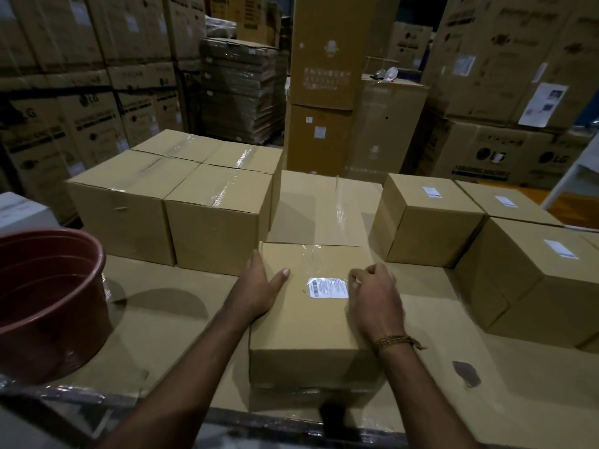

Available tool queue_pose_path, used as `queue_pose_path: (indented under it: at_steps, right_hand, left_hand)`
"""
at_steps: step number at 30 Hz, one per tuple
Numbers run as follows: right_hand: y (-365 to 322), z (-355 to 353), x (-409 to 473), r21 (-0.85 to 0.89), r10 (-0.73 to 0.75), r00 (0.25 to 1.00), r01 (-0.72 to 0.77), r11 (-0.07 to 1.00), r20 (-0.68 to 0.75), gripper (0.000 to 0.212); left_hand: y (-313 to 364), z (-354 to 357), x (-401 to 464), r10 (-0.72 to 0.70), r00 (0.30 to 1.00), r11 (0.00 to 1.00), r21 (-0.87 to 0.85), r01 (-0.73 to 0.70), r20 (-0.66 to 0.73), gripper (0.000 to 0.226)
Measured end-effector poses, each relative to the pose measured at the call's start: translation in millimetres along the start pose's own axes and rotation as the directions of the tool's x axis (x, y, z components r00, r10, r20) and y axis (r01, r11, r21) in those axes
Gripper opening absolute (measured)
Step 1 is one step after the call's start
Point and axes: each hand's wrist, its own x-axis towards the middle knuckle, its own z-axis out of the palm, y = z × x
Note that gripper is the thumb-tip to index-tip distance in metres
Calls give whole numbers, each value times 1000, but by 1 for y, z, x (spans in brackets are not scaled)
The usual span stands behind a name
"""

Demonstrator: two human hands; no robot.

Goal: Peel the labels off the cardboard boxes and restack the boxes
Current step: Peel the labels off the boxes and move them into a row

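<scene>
Two hands are working on one cardboard box (311, 319), which is sitting on the cardboard-covered desk (175, 306) directly in front of the person. The white label (328, 287) is lying flat on the box's top face, its long axis running left to right, with the barcode end toward the left hand. The right hand (377, 301) is the nearer one — its curled fingertips (356, 280) are meeting the label's right short edge, so the label is stretching away leftward from that grip. Whether a corner is already being pinched or only picked at is too small to tell; the fingers are bunched tight at the edge and nothing looks lifted. The left hand (259, 288) is lying flat with straight fingers along the box's left top edge, thumb reaching inward, steadying the box and holding nothing.

Judging from this, the peel is wanting a pull from right to left along the label's length, low and steady, while the left palm is bracing against that same pull.

To the right, three boxes (428, 222) are showing labels on top — these look undone. To the left, a taller group (168, 202) is showing none, with a red tub (48, 296) standing nearby.
</scene>
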Motion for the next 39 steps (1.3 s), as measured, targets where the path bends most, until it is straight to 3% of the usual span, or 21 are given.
queue_pose_path:
  at_steps: [3, 6, 9, 13, 16, 18, 20, 22, 23, 25, 29, 33, 35, 37, 39]
  right_hand:
    - [2, 6, -6, 98, 2, 1000, 1, 995, -30, 20]
    - [8, 9, -6, 161, -2, 998, 11, 987, -56, 19]
    - [13, 13, -3, 211, -44, 996, 60, 976, -82, 18]
    - [27, 14, 13, 236, -138, 989, 147, 961, -54, 22]
    - [33, 4, 31, 201, -164, 986, 159, 967, 11, 27]
    - [31, 0, 34, 17, -57, 997, 57, 998, 46, 27]
    - [22, -4, 29, -284, 254, 964, -222, 933, 79, 32]
    - [14, -3, 21, -330, 483, 861, -415, 848, 160, 50]
    - [13, 1, 17, -273, 499, 844, -442, 854, 195, 58]
    - [15, 11, 12, -181, 426, 883, -394, 901, 197, 61]
    - [27, 16, 14, -109, 285, 955, -275, 955, 86, 53]
    - [41, 11, 29, 3, 77, 994, -77, 997, 73, 34]
    - [42, 7, 34, -44, -17, 999, 15, 999, -41, 28]
    - [36, 0, 29, -235, 54, 989, -85, 968, -137, 29]
    - [26, -1, 19, -278, 253, 965, -260, 925, -63, 28]
  left_hand:
    - [18, 3, -11, 178, 982, 934, 323, -151, -57, 68]
    - [30, 14, -14, 328, 945, 865, 400, -304, 8, 53]
    - [30, 21, -15, 284, 957, 861, 421, -284, 64, 57]
    - [31, 23, -24, 188, 981, 908, 375, -188, 36, 52]
    - [42, 31, -43, 76, 994, 886, 453, -102, 76, 55]
    - [53, 33, -59, -2, 994, 852, 520, -58, 114, 57]
    - [65, 24, -65, -13, 996, 819, 572, -36, 83, 50]
    - [71, 11, -53, 78, 997, 777, 626, -58, -6, 39]
    - [72, 5, -43, 134, 990, 771, 631, -79, -40, 39]
    - [68, -3, -20, 169, 986, 789, 601, -129, -9, 49]
    - [53, -12, 6, 87, 979, 792, 583, -181, 186, 68]
    - [52, -14, 0, 37, 988, 694, 708, -133, 149, 76]
    - [56, -15, -7, -44, 985, 652, 752, -100, 169, 77]
    - [59, -15, -12, -71, 976, 622, 774, -118, 206, 79]
    - [63, -18, -15, -78, 971, 590, 796, -136, 224, 88]
